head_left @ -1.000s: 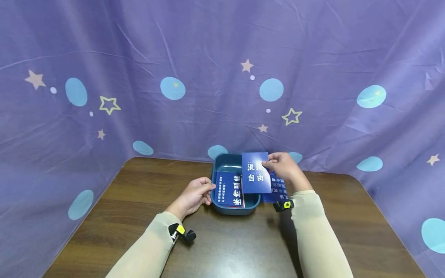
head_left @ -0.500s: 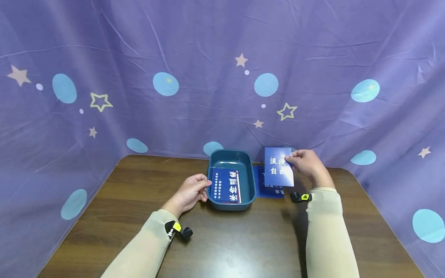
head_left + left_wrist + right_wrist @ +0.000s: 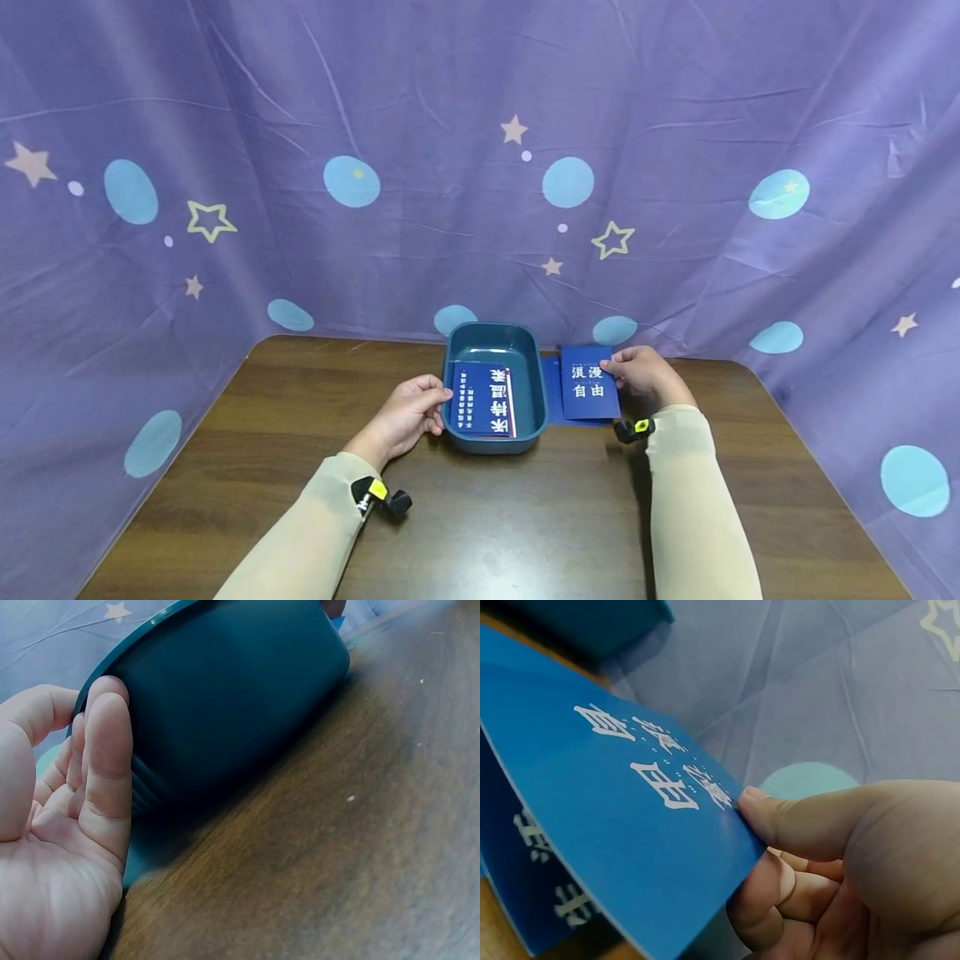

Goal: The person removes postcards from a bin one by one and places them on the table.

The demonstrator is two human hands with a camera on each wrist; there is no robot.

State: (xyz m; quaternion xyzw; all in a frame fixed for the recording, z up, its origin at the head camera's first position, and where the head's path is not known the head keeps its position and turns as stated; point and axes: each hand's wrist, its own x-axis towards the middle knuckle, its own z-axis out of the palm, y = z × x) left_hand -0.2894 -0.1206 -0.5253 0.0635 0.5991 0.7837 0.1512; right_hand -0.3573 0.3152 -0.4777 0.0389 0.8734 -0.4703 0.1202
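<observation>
A dark teal plastic basin stands on the table with a small stack of blue cards in its left part; a red and white edge shows under the top card. My left hand pinches the basin's left rim between thumb and fingers, as the left wrist view also shows. Right of the basin, my right hand pinches the right edge of a blue card with white Chinese characters. This card hangs slightly tilted just above other blue cards lying on the table, which it mostly covers.
The brown wooden table runs up to a purple curtain with stars and blue ovals, close behind the basin. Black wrist cameras sit on both forearms.
My right hand has carried the card from over the basin to the right, then lowered it over the cards beside the basin. My left hand has stayed at the rim.
</observation>
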